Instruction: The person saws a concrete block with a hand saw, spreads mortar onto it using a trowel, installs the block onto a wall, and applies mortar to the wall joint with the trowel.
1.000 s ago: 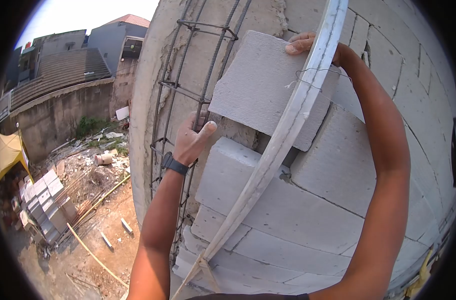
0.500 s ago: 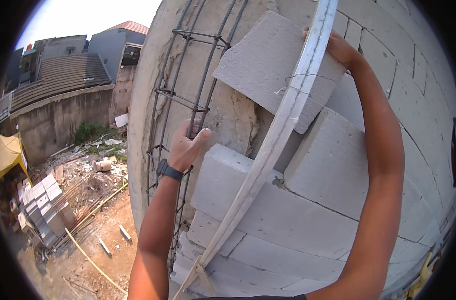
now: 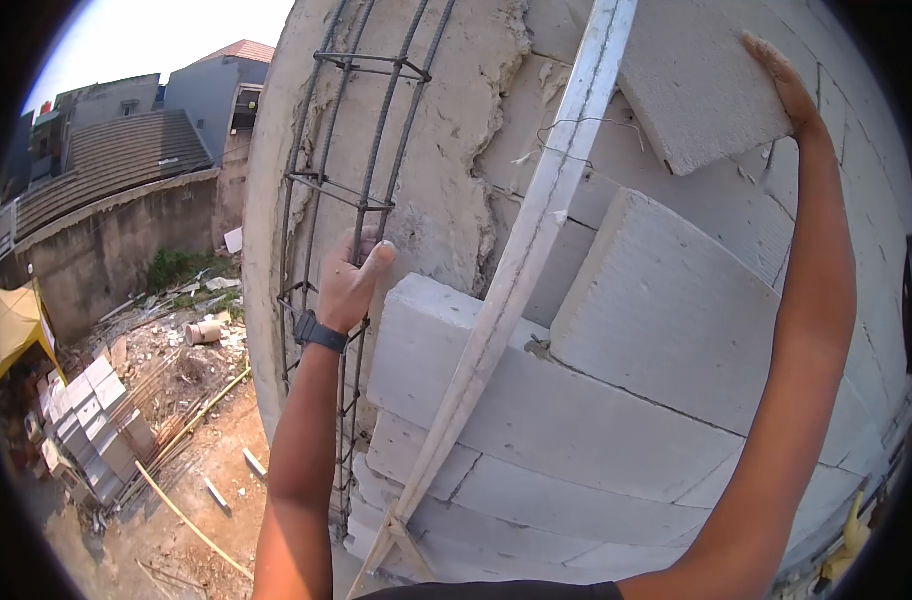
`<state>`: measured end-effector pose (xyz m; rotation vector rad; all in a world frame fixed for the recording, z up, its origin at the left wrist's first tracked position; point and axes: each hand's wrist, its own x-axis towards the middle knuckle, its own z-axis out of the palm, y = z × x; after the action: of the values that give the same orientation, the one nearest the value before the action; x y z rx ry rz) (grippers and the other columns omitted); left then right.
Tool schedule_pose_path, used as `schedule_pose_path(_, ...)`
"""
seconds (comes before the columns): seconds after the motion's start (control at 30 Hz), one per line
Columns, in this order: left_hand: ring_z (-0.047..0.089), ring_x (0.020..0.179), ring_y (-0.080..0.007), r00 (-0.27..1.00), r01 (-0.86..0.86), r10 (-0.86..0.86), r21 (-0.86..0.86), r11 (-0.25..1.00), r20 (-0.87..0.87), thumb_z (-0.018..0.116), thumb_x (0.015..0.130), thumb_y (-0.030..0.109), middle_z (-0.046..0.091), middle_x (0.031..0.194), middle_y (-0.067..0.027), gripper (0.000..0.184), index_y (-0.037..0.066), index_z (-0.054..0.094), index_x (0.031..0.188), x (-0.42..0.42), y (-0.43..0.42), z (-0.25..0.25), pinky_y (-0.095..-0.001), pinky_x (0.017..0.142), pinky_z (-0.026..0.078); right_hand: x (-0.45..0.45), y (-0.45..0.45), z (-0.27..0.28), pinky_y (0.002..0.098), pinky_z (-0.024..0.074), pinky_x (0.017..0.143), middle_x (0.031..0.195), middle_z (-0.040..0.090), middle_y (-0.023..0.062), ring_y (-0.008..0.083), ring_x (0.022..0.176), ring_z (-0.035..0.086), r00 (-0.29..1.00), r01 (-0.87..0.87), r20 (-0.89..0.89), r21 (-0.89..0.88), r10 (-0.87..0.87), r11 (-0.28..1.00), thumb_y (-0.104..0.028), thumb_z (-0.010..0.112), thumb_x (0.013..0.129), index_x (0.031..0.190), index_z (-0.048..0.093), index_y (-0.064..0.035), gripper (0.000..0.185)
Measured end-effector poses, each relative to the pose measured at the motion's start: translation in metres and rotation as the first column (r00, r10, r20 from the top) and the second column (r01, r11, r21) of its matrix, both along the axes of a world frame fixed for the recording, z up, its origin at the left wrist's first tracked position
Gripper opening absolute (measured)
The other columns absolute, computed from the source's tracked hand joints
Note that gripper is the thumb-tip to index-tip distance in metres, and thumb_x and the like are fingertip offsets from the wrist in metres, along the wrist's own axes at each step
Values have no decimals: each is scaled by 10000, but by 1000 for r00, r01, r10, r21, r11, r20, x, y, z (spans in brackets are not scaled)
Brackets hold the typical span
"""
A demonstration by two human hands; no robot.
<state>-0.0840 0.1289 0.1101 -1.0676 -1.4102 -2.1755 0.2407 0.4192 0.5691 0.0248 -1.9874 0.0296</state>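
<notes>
My left hand (image 3: 352,280), with a dark watch on the wrist, is wrapped round a vertical bar of the rebar cage (image 3: 372,165). At the upper right my right hand (image 3: 784,85) grips the right edge of a loose grey block (image 3: 704,85), which is tilted and sits to the right of the metal straightedge (image 3: 521,240). Below the loose block, a larger block (image 3: 666,310) stands on the laid course. Another laid block (image 3: 426,345) is at the left end, near the rebar.
Thin wire (image 3: 588,125) is looped around the straightedge. A wooden brace (image 3: 404,545) meets its lower end. Far below on the left lie stacked blocks (image 3: 86,400), a yellow canopy (image 3: 14,325), long poles and rubble. A concrete boundary wall (image 3: 126,245) stands behind them.
The loose block has moved right, from behind the straightedge to its right side, with my right hand. My left hand stays on the rebar. The view has shifted slightly.
</notes>
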Motion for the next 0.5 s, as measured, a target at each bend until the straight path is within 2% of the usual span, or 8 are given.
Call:
schedule_pose_path(0.03,578,846,-84,1000,12,-12,-1,1000,4,739,873,478,638,911,-17,597,-26,612,1167,3,0,2,-243,768,484,16,-7,-6,307,569,852,1193,651,163,189,994,692,999,35,-39,-53,-37,998,-509,468,989,1376,536,-61,597)
schedule_pose_path(0.07,577,842,-81,999,22,-23,12,1000,31,722,890,473,639,899,-18,572,-21,618,1160,6,-1,5,-241,765,480,31,-6,-3,307,569,852,1193,651,163,189,994,692,998,48,-36,-51,-50,998,-509,468,989,1376,536,-61,597)
schedule_pose_path(0.17,575,827,-78,997,45,-46,24,999,69,685,922,464,644,889,-23,529,-13,628,1144,9,1,3,-239,753,473,86,23,1,317,566,880,1209,642,173,214,1022,690,998,-29,-67,-96,23,995,-517,479,979,1412,509,-59,631)
schedule_pose_path(0.23,568,793,-79,996,39,-40,18,999,85,633,959,459,651,884,-26,493,-6,636,1121,13,2,4,-239,731,461,121,30,-6,306,572,813,1231,623,180,214,1032,685,992,-42,-126,-102,29,994,-601,600,892,1389,510,-24,767)
schedule_pose_path(0.27,568,793,-79,994,71,-71,5,997,84,633,959,459,651,884,-26,493,-6,636,1121,13,0,1,-239,731,461,135,34,-11,306,572,813,1231,623,180,214,1032,685,992,-10,-128,-114,-4,993,-601,600,892,1389,510,-24,767)
schedule_pose_path(0.33,564,781,-79,997,18,-17,-19,1000,81,619,964,471,652,873,-24,490,0,638,1098,10,0,0,-240,722,457,171,31,-34,314,547,915,1247,626,172,236,1077,664,947,-74,-321,-110,35,991,-446,628,934,1355,529,27,640)
schedule_pose_path(0.43,561,778,-75,992,102,-100,-17,995,80,602,976,469,653,865,-21,478,5,641,1082,9,2,3,-240,715,452,205,-9,-78,321,535,929,1234,624,185,251,1106,643,839,-71,-544,-116,-3,991,-402,697,903,1312,535,65,642)
schedule_pose_path(0.5,553,764,-71,995,34,-34,2,999,91,592,984,460,654,869,-19,456,14,645,1063,5,4,4,-244,706,447,221,-40,-112,329,517,959,1264,606,201,278,1141,621,780,-109,-625,-193,-37,975,-431,693,900,1349,509,67,696)
